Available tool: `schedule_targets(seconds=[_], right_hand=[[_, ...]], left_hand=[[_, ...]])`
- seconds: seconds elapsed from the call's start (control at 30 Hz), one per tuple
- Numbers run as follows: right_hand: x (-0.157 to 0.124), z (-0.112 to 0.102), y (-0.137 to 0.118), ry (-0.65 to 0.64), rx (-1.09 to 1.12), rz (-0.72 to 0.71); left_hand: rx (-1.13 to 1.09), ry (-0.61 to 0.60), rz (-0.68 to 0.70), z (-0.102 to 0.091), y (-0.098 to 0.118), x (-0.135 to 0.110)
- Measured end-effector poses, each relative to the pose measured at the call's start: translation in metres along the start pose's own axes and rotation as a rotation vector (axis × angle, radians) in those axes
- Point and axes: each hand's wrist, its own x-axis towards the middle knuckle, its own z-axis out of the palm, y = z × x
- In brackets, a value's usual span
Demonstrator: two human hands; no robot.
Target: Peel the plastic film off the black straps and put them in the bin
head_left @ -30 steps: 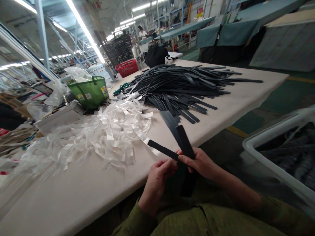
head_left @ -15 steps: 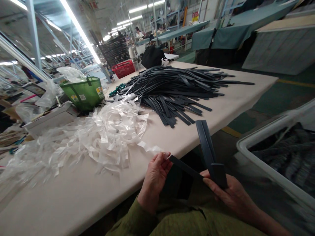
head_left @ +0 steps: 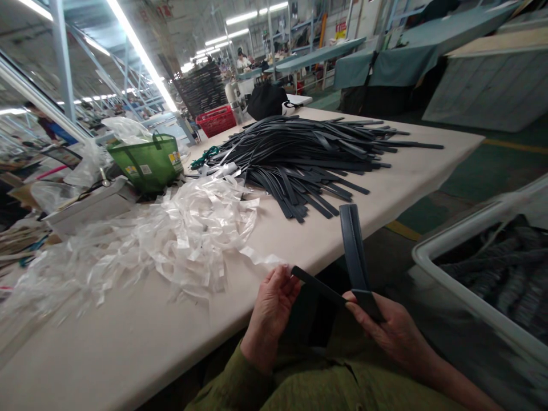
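Observation:
My left hand pinches the near end of a dark strap at the table's front edge. My right hand grips the same folded strap lower down, and its longer doubled part stands up in front of the table. A large pile of the same dark straps lies across the far half of the pale table. A heap of clear plastic strips lies to the left of my hands.
A green basket and a red basket stand at the back of the table, with a white box at the left. A white bin with dark material sits at my right. Blue-covered tables stand beyond.
My right hand drew the strap off the table to the right and stood its doubled length upright. My left hand kept its hold on the strap's end.

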Motion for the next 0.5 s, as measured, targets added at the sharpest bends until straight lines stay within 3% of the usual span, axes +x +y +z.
schedule_targets(seconds=[0.2,0.37,0.5], right_hand=[[0.008,0.007,-0.013,-0.045,0.051,0.020],[0.025,0.011,-0.034,-0.163,0.217,0.162],[0.011,0.000,-0.006,-0.251,0.264,0.302]], left_hand=[[0.079,-0.038,0.031,-0.004,-0.010,0.000],[0.153,-0.133,0.014,0.002,-0.026,-0.006],[0.136,-0.055,0.071,0.005,-0.026,-0.002]])
